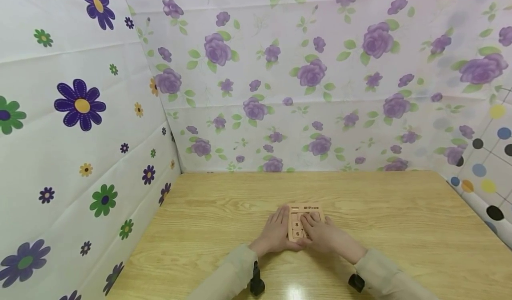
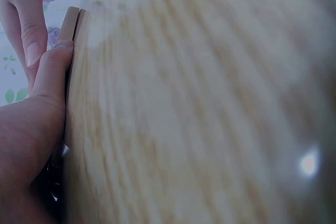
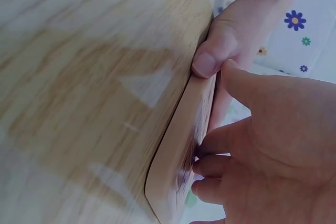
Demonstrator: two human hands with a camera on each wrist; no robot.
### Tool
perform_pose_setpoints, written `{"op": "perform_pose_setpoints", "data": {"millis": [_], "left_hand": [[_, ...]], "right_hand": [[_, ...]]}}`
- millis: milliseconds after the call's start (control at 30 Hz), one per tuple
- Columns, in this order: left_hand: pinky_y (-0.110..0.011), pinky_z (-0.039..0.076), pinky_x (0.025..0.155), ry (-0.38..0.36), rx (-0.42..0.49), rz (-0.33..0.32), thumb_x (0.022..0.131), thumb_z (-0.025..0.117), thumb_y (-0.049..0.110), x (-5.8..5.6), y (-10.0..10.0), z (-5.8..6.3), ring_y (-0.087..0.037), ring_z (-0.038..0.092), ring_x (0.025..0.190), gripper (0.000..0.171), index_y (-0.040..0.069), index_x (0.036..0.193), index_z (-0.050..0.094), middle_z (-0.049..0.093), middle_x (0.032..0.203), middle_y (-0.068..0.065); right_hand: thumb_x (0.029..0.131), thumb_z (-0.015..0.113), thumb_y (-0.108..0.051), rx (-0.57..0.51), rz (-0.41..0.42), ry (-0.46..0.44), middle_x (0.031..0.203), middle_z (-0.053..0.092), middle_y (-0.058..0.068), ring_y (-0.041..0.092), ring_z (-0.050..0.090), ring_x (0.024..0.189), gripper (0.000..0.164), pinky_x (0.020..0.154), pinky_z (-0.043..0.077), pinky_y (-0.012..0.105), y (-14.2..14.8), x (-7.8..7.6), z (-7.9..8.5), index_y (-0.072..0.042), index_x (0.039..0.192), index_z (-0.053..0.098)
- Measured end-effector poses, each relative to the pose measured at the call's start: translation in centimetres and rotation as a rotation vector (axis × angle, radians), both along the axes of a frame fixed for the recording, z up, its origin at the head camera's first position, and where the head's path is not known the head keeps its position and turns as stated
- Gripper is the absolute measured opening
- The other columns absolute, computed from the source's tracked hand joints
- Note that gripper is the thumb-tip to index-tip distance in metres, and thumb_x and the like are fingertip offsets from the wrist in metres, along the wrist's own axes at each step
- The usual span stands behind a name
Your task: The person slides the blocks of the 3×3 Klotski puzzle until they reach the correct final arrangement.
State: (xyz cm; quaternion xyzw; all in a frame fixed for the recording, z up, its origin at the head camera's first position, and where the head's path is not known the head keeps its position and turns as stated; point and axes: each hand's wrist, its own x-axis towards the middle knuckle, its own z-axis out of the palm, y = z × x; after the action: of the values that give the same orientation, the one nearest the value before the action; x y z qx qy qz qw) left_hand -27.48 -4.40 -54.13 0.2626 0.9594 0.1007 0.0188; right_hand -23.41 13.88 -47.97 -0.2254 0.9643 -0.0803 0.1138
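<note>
A wooden number sliding puzzle [image 1: 296,207] lies flat on the wood-grain table, tiles facing up. Tiles marked 8 [image 1: 296,225] and 6 [image 1: 298,234] show at its left side; the rest are mostly covered by fingers. My left hand [image 1: 276,233] holds the puzzle, its fingers lying along the left edge and its thumb against the near edge, as the right wrist view also shows. Over the tiles, my right hand [image 1: 325,237] rests its bent fingertips on the face. Its thumb, in the right wrist view, comes close to the left thumb.
The wooden table [image 1: 224,198] stretches out on both sides of the puzzle. Flower-printed cloths hang at the back [image 1: 248,131] and left [image 1: 132,175], with a dotted cloth [image 1: 480,189] at the right. Dark wrist cameras [image 1: 257,286] sit on both sleeves.
</note>
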Motion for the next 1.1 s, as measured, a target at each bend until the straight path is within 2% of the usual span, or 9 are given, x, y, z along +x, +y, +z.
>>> {"op": "perform_pose_setpoints", "data": {"millis": [333,600,1100], "left_hand": [[-0.046,0.02,0.122,-0.016,-0.008,-0.005,0.076,0.065,0.07,0.1,0.0,0.1,-0.031,0.013,0.15,0.122,-0.002,0.154,0.006,0.011,0.162,-0.019],[-0.045,0.022,0.121,-0.011,-0.033,-0.012,0.077,0.068,0.066,0.2,0.0,0.2,-0.032,0.015,0.15,0.12,-0.003,0.154,0.007,0.012,0.162,-0.019],[-0.046,0.021,0.121,-0.028,-0.037,-0.008,0.077,0.07,0.064,0.1,-0.1,0.4,-0.03,0.013,0.151,0.12,-0.002,0.154,0.006,0.011,0.162,-0.019]], "right_hand": [[0.098,0.044,-0.053,0.003,0.004,-0.003,0.156,0.029,0.021,0.041,0.026,0.145,0.076,0.113,0.02,0.068,-0.6,0.0,0.3,0.002,0.149,0.032],[0.097,0.042,-0.056,0.013,-0.002,-0.018,0.158,0.028,0.018,0.038,0.023,0.146,0.078,0.116,0.018,0.064,-1.0,-0.2,-0.1,-0.001,0.15,0.03],[0.099,0.042,-0.053,-0.008,0.012,-0.023,0.158,0.024,0.019,0.039,0.021,0.147,0.076,0.115,0.018,0.065,-1.6,0.0,0.4,0.001,0.15,0.028]]}}
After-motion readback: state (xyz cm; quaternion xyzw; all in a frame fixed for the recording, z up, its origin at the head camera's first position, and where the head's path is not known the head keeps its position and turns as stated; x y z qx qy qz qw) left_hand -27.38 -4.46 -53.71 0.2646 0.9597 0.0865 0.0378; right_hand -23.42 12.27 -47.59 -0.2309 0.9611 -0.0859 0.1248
